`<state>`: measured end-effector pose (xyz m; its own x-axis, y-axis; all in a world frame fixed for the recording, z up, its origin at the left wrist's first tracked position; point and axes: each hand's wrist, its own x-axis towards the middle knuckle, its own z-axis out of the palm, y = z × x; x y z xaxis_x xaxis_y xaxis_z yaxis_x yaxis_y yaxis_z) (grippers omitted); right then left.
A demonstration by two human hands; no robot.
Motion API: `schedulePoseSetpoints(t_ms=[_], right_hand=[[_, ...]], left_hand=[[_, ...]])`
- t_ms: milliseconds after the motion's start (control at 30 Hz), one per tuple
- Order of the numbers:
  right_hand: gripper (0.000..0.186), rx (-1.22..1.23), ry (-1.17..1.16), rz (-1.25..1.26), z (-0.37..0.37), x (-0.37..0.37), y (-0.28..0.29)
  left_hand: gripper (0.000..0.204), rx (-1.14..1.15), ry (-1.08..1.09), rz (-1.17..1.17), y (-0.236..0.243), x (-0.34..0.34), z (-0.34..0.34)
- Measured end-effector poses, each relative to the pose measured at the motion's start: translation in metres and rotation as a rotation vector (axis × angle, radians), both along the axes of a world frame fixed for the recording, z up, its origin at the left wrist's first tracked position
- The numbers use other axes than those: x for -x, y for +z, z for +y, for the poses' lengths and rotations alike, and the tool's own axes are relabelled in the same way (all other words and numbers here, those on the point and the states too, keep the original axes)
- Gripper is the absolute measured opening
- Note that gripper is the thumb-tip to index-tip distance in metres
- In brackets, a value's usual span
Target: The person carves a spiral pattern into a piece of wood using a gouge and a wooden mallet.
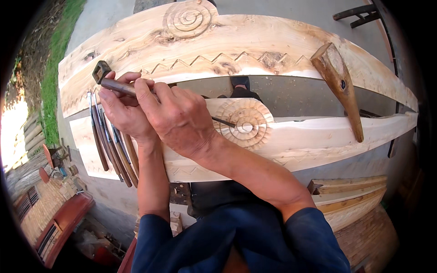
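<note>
Both hands are closed on a long carving tool with a dark wooden handle [119, 86] and a black squarish end piece [101, 72]. My left hand [125, 111] wraps the handle from below, near that end. My right hand [175, 116] lies over it, fingers curled round the handle. Past my right wrist a thin dark metal shaft [223, 121] slants to the middle of a carved spiral rosette [246, 127] on the nearer pale board [318, 132]. Whether the tip touches the wood I cannot tell. Several wooden-handled chisels [109, 145] lie side by side left of my left forearm.
A farther curved board [273, 38] carries a zigzag groove and another spiral [190, 18]. A wooden mallet [337, 82] lies across both boards at the right. Cut timber [350, 195] is at lower right, a reddish bench [68, 223] at lower left. Someone's dark shoe [240, 82] shows between the boards.
</note>
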<state>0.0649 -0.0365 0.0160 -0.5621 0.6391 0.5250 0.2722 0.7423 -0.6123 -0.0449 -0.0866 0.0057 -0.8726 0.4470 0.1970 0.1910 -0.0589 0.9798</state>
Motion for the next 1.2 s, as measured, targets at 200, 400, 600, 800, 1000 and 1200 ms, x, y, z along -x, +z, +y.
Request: schedulePoseSetpoints(t_ms=[200,400,600,800,1000,1200], right_hand=[[0.036,0.064,0.056,-0.088,0.002,-0.001,-0.007],[0.034,0.103,0.053,-0.036,0.004,0.002,-0.015],[0.030,0.125,0.044,0.001,0.005,0.002,-0.014],[0.026,0.102,0.042,-0.005,0.007,0.001,-0.012],[0.026,0.155,0.033,0.021,0.008,0.001,-0.011],[0.025,0.221,-0.045,0.084,0.015,0.004,-0.014]], left_hand=[[0.065,-0.061,-0.045,-0.119,-0.007,0.002,0.008],[0.063,0.065,-0.018,-0.091,-0.011,0.005,0.008],[0.069,0.083,0.021,0.019,-0.009,0.003,0.013],[0.070,0.090,0.045,0.049,-0.008,0.001,0.015],[0.065,0.159,0.016,0.115,-0.002,0.006,0.016],[0.046,0.057,-0.055,0.038,0.000,0.000,0.043]])
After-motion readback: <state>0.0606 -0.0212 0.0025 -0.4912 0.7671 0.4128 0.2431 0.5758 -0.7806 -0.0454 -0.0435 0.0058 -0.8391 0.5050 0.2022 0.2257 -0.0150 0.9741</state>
